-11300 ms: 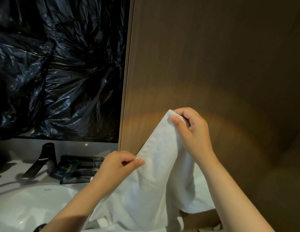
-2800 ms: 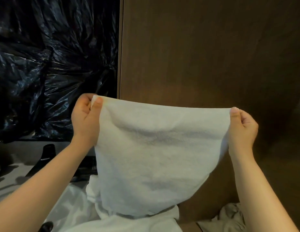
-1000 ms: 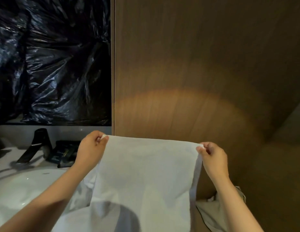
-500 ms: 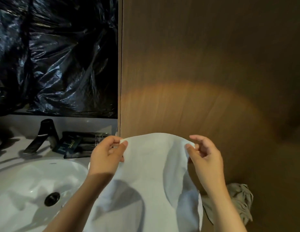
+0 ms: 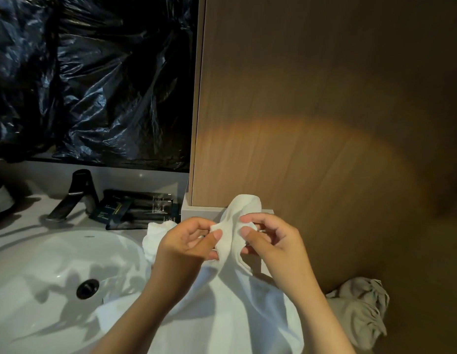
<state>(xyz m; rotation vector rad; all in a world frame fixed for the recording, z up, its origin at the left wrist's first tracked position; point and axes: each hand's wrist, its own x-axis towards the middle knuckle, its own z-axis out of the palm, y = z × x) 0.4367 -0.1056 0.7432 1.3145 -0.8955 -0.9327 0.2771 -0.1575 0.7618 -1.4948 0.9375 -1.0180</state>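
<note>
A white towel hangs from both my hands in front of the wooden wall panel, folded in half lengthwise so its top edge bunches into a loop. My left hand pinches one top corner between thumb and fingers. My right hand pinches the other corner right beside it; the two hands almost touch. The towel's lower part drapes over the right rim of the sink and runs out of the bottom of the view.
A white sink basin with a dark drain lies at lower left, a black faucet behind it. Dark sachets lie on the counter. Black plastic sheeting covers the mirror area. A crumpled beige cloth sits lower right.
My hands held the towel spread wide, then came down and together, so the two top corners now meet and the towel is folded in half. The view has tilted down toward the sink.
</note>
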